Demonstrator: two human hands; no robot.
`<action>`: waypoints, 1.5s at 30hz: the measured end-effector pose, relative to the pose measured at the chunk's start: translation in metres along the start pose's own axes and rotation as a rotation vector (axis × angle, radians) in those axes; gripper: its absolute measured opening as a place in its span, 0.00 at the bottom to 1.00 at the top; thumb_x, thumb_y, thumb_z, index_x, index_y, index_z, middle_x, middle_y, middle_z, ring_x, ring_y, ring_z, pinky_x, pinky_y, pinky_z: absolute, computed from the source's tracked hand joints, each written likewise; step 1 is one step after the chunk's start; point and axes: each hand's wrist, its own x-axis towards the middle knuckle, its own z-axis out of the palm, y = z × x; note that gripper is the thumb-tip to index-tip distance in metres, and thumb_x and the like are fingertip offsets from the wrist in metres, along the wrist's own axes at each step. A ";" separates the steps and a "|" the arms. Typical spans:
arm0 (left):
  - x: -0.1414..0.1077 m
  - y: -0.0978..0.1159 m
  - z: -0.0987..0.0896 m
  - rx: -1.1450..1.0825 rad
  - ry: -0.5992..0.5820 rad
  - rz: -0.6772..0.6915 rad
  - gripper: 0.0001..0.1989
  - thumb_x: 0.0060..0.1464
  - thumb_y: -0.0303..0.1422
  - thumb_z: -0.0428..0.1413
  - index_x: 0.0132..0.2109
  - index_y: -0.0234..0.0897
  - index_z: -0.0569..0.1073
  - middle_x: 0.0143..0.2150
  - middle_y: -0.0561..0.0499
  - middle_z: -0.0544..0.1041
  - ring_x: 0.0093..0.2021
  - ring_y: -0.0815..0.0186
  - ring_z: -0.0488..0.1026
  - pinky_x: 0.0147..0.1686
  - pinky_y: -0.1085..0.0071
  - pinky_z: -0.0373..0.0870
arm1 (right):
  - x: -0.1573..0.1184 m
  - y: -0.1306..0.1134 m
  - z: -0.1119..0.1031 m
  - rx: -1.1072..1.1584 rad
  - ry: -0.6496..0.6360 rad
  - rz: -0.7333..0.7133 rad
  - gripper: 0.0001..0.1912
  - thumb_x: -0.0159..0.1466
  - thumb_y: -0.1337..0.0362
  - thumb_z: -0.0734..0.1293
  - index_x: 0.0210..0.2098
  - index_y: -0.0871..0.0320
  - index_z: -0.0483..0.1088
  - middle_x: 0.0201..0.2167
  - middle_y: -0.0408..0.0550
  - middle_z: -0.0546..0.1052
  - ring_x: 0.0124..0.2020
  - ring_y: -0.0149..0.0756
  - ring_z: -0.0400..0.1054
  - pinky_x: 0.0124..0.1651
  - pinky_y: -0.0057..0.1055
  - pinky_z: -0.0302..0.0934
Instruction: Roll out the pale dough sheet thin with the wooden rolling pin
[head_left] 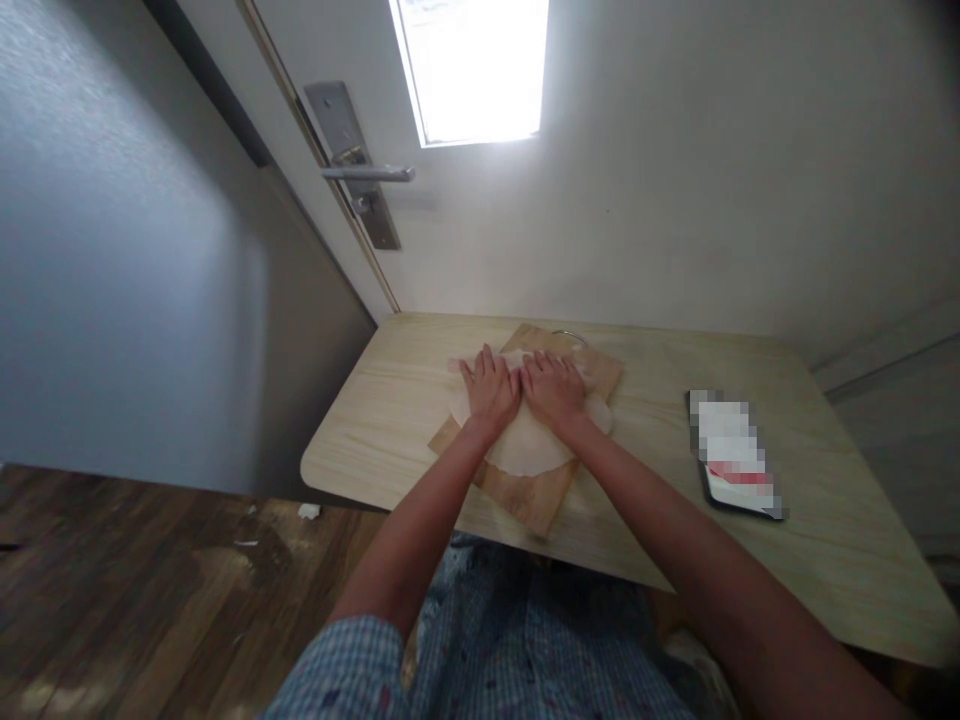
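Observation:
A thin, pale sheet (529,447) with an uneven rounded edge lies over a wooden board (529,500); it looks like rolled-out dough, though its material is hard to tell. My left hand (492,388) rests on the sheet's far part, fingers stretched forward and a little apart. Close beside it, thumbs nearly touching, my right hand (553,388) also presses down on the sheet with its fingers extended. Along the far side the sheet seems folded or bunched under the fingers, which partly hide it. The board is set at an angle, with a metal ring at its far corner.
The board sits on a light wood-grain table (375,420). A phone (735,460) with a blurred-out screen lies to the right. Behind the table stands a pale door with a metal handle (367,174) and a bright window. A grey panel rises at left above the wooden floor.

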 end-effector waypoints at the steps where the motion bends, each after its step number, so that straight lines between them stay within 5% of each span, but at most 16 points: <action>1: 0.002 0.001 0.000 -0.002 -0.001 -0.002 0.21 0.58 0.37 0.34 0.51 0.30 0.61 0.60 0.38 0.55 0.59 0.57 0.51 0.56 0.50 0.40 | 0.002 0.001 0.001 0.003 0.000 0.000 0.21 0.63 0.61 0.49 0.50 0.60 0.64 0.52 0.53 0.66 0.53 0.42 0.56 0.54 0.40 0.44; 16: 0.047 0.010 0.011 -0.041 0.084 -0.004 0.22 0.59 0.37 0.33 0.54 0.35 0.61 0.48 0.44 0.69 0.55 0.56 0.57 0.56 0.55 0.42 | 0.047 0.016 0.006 0.014 -0.064 0.056 0.21 0.64 0.61 0.47 0.45 0.60 0.66 0.47 0.52 0.70 0.48 0.40 0.60 0.45 0.35 0.53; 24: 0.078 0.016 0.008 -0.020 -0.063 -0.056 0.22 0.59 0.39 0.32 0.53 0.37 0.60 0.42 0.44 0.73 0.45 0.60 0.67 0.48 0.60 0.53 | 0.074 0.024 0.005 -0.001 -0.109 0.127 0.22 0.63 0.58 0.47 0.40 0.59 0.68 0.38 0.54 0.74 0.38 0.41 0.66 0.38 0.35 0.56; 45: 0.143 0.017 0.026 -0.074 -0.141 -0.093 0.22 0.59 0.37 0.30 0.44 0.37 0.67 0.44 0.43 0.70 0.44 0.61 0.67 0.40 0.67 0.61 | 0.136 0.044 0.016 0.030 -0.133 0.130 0.21 0.62 0.64 0.50 0.36 0.67 0.72 0.33 0.60 0.74 0.35 0.41 0.68 0.37 0.35 0.58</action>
